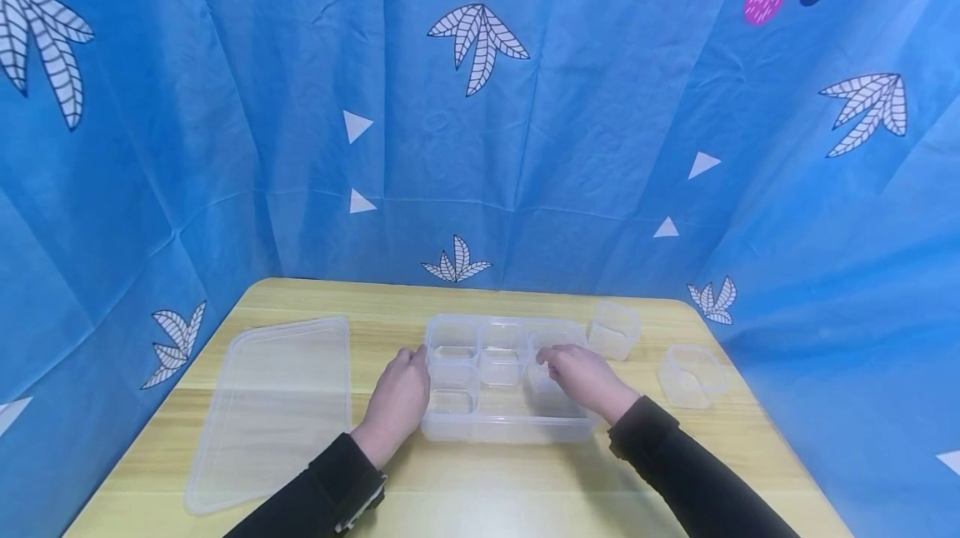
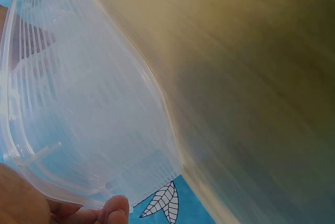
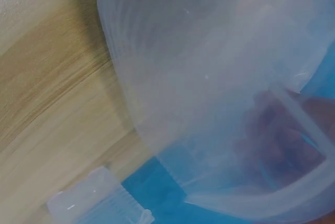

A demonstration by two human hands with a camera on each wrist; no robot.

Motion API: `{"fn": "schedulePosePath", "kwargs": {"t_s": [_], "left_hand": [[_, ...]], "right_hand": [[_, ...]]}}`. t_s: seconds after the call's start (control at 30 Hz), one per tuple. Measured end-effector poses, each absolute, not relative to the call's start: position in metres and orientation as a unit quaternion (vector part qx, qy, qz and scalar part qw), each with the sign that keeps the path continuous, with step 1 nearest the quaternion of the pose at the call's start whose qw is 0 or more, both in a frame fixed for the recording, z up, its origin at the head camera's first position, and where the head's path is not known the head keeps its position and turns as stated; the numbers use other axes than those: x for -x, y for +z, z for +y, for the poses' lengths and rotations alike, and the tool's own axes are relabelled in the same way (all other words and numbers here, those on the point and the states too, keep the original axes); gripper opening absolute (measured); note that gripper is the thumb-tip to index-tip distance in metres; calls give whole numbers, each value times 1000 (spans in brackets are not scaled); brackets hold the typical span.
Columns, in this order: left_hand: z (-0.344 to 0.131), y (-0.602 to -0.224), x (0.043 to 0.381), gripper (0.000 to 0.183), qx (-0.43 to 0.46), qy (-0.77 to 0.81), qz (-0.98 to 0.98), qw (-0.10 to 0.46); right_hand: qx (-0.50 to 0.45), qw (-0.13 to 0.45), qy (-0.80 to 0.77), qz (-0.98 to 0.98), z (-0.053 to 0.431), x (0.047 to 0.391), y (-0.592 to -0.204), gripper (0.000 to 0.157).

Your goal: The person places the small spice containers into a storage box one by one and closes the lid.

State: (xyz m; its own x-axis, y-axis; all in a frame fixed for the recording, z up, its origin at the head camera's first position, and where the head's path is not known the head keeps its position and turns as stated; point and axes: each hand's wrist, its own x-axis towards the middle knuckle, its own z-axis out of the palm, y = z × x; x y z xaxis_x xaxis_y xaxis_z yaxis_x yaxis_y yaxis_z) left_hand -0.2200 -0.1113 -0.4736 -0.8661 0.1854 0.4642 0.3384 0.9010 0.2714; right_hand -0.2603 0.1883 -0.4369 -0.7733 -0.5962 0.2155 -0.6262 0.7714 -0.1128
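A large clear plastic box (image 1: 510, 430) stands on the wooden table with several small clear bins inside. My left hand (image 1: 399, 395) grips the box at its left wall; in the left wrist view its fingertips (image 2: 116, 211) curl at the rim. Over the right half, my right hand (image 1: 585, 376) holds the rim of a small clear bin (image 1: 542, 378) in the back right of the box. Through cloudy plastic in the right wrist view, the fingers (image 3: 282, 140) show curled. Other bins sit at back left (image 1: 453, 334), back middle (image 1: 501, 367) and front left (image 1: 452, 401).
A flat clear lid (image 1: 277, 413) lies on the table to the left. Two more small bins stand to the right, one behind the box's corner (image 1: 615, 330) and one near the table's right edge (image 1: 692, 376). A blue patterned cloth (image 1: 480, 146) hangs around the table (image 1: 495, 496).
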Motion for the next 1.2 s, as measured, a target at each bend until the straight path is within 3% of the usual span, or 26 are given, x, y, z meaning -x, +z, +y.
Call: {"fn": "schedulePosePath", "kwargs": {"t_s": [1.2], "left_hand": [[-112, -475, 222, 31, 148, -173, -945, 236]], "right_hand": [[-305, 73, 96, -945, 187, 274, -441, 25]]}}
